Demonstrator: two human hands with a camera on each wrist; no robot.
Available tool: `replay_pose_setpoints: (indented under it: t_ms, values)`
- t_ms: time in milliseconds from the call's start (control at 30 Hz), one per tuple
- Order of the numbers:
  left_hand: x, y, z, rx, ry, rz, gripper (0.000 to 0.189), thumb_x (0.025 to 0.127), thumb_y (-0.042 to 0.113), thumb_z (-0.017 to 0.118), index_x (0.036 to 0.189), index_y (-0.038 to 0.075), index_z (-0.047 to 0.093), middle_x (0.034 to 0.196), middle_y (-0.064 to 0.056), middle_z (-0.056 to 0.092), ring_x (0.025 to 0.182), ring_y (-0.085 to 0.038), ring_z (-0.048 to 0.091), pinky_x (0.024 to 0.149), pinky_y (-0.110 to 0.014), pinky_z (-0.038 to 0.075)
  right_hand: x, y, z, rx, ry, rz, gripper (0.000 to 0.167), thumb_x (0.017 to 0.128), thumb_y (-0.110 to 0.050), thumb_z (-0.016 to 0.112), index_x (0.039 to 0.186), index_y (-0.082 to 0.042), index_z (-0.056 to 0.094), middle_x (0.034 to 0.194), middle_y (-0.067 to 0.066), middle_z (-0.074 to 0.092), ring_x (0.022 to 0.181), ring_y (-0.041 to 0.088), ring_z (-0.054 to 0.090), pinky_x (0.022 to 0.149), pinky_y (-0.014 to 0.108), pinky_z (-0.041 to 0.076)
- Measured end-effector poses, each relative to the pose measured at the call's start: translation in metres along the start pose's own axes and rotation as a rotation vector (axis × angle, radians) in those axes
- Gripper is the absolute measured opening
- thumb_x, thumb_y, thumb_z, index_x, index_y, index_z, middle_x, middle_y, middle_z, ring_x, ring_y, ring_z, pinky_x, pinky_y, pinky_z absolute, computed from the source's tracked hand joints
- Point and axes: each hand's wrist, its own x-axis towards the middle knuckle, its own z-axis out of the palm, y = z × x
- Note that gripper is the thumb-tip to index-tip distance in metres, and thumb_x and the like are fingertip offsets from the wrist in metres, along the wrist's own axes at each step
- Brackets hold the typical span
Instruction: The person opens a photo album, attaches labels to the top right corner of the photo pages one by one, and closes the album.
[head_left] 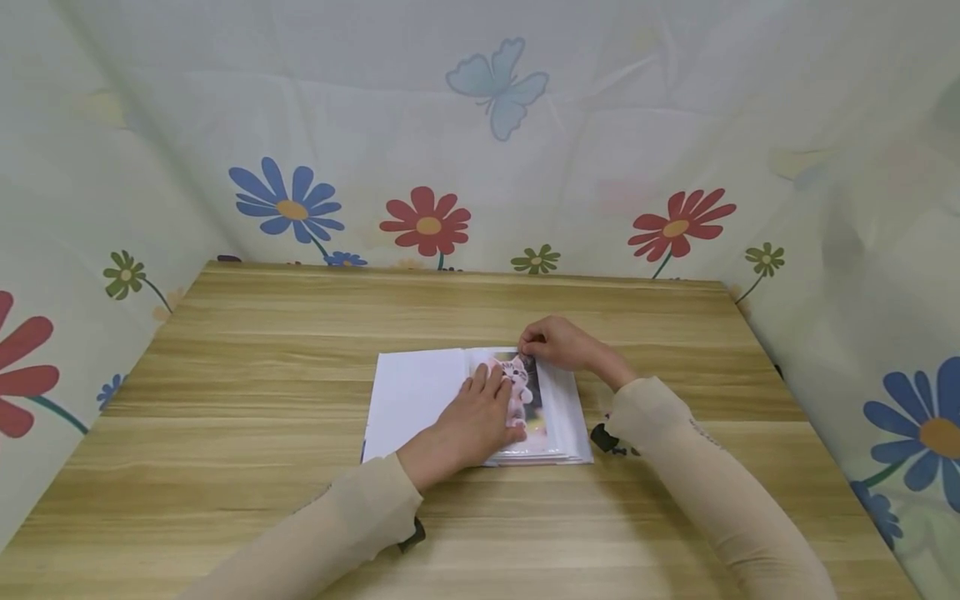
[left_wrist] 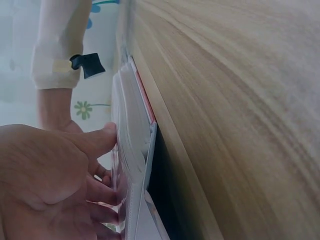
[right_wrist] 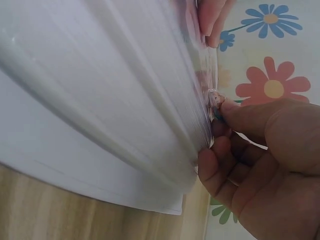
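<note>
A photo album (head_left: 416,392) lies open on the wooden table, its plastic-sleeved pages (right_wrist: 125,90) stacked on the right. On the top page is a photo (head_left: 534,400) of a pink-and-white kitten. My left hand (head_left: 480,417) rests across the left part of this photo, fingers extended; from the left wrist view, that hand (left_wrist: 55,180) has its thumb along the page edge. At the photo's top edge, my right hand (head_left: 561,343) pinches between thumb and index finger. The right wrist view has this hand (right_wrist: 270,155) holding a small colored corner at the clear sleeve; the fingers partly hide it.
The wooden table (head_left: 300,317) surrounds the album on all sides. Behind and beside it hangs a pale curtain (head_left: 360,117) printed with flowers and a butterfly. A black wrist mount (head_left: 603,439) is strapped under the right sleeve, and another (head_left: 412,535) under the left.
</note>
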Motion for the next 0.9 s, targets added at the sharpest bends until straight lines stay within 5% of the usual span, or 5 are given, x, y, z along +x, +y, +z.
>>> replay_pose_setpoints:
  t_ms: [900]
  values:
    - [0.0,0.001,-0.001,-0.003,-0.014,-0.007,0.077,0.102,0.045,0.062,0.152,-0.01,0.04,0.161,-0.031,0.031,0.151,-0.046,0.025,0.121,-0.053,0.028,0.001,0.0,0.012,-0.079,0.112,0.031,0.006,0.097,-0.006,0.071,0.096,-0.004,0.077,0.092,0.005,0.075,0.085,0.018,0.065,0.082,0.037,0.055]
